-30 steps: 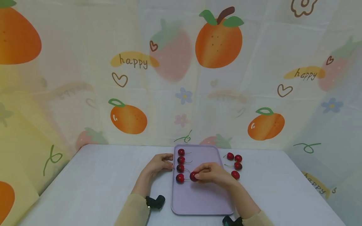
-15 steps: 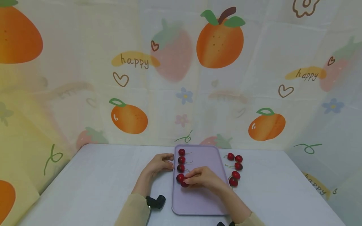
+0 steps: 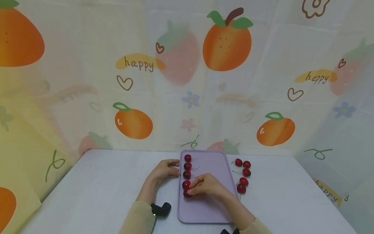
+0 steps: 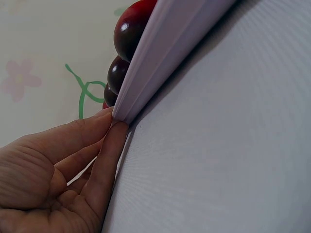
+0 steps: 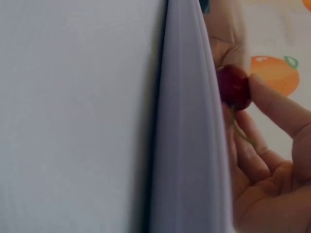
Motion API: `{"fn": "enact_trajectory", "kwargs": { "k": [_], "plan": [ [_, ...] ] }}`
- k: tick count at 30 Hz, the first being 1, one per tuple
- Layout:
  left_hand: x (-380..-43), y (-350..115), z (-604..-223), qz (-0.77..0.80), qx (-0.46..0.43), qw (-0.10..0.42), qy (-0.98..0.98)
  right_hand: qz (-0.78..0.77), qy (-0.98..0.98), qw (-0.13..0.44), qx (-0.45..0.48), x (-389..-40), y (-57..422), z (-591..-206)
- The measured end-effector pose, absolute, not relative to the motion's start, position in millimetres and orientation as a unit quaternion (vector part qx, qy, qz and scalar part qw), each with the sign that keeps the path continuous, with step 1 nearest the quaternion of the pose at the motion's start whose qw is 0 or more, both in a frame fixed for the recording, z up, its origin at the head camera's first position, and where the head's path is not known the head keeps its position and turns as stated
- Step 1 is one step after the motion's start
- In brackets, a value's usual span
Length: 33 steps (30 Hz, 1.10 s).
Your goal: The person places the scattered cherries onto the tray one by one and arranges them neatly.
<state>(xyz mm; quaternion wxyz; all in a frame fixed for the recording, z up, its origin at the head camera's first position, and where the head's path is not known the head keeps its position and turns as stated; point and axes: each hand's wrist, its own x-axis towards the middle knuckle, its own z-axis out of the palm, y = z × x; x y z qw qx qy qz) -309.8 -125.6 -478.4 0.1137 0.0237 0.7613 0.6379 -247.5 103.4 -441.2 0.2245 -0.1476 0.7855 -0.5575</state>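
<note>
My right hand [image 3: 204, 188] pinches a dark red cherry [image 3: 186, 194] between thumb and fingertips, low over the tray's left side; its green stem shows in the right wrist view. Directly beyond it sits another cherry [image 3: 186, 184], close against or touching it. Several stemmed cherries [image 3: 187, 166] form a column along the left side of the lilac tray [image 3: 210, 213]. At the tray's left edge, my left hand [image 3: 163, 169] rests its fingertips against the rim [image 4: 141, 73], with thumb and fingers apart along it in the head view. Cherries rise above that rim in the left wrist view.
Several loose cherries [image 3: 242, 182] lie on the white table [image 3: 280, 195], just right of the tray. Behind the table hangs a fruit-print cloth [image 3: 225, 107]. A black wrist device [image 3: 161, 209] sits on the left forearm.
My right hand has moved left and toward me with the cherry, from right of the column to its near end. Its forearm no longer covers the lowest loose cherry. The left hand stays put.
</note>
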Motion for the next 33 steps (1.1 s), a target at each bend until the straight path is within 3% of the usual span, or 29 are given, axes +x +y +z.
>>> {"fn": "enact_trajectory", "kwargs": {
  "k": [33],
  "plan": [
    [-309.8, -126.5, -477.3, 0.640, 0.026, 0.118, 0.758, -0.476, 0.852, 0.149, -0.157, -247.2, 101.0, -449.1]
  ]
}}
